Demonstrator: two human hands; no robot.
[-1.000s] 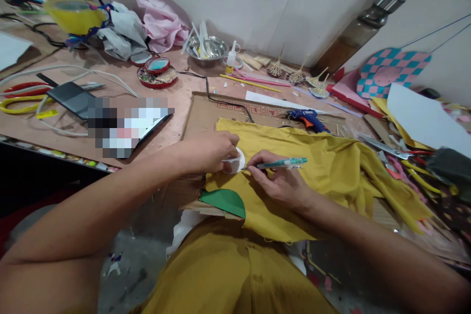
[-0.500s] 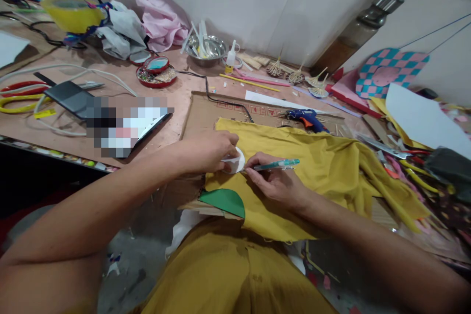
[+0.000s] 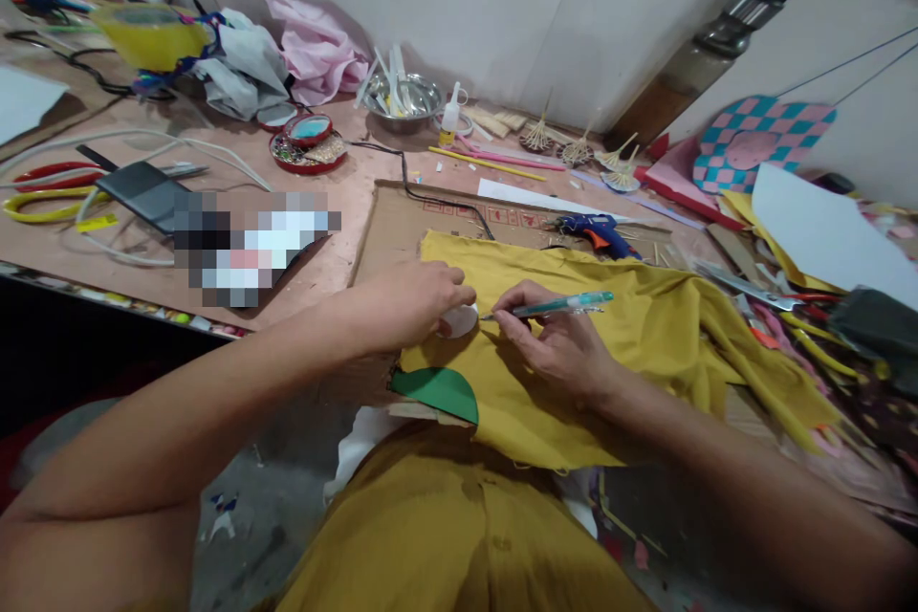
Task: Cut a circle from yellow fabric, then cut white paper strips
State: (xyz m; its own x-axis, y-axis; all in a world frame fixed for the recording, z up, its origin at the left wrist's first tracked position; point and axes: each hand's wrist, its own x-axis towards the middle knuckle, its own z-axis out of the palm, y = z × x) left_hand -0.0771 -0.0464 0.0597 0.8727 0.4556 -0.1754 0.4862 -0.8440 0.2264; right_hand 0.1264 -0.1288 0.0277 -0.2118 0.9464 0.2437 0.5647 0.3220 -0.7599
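Yellow cloth lies over a sheet of brown cardboard. On its left part, my left hand holds a small white rounded piece against the cloth with bent fingers. My right hand is closed around a teal pen, whose tip points left, close to the white piece's right edge. Whether the tip touches the cloth is too small to tell. A green curved piece lies at the cloth's lower left corner, below my left hand.
Behind the cloth rests a blue glue gun. Scissors and scraps crowd the right. A metal bowl, a glue bottle and a red round box stand at the back; a dark flat device lies left.
My right hand and the pen have shifted slightly right, and the pen lies at a changed slant. The left hand's fingers have moved a little over the white piece, which now looks flatter.
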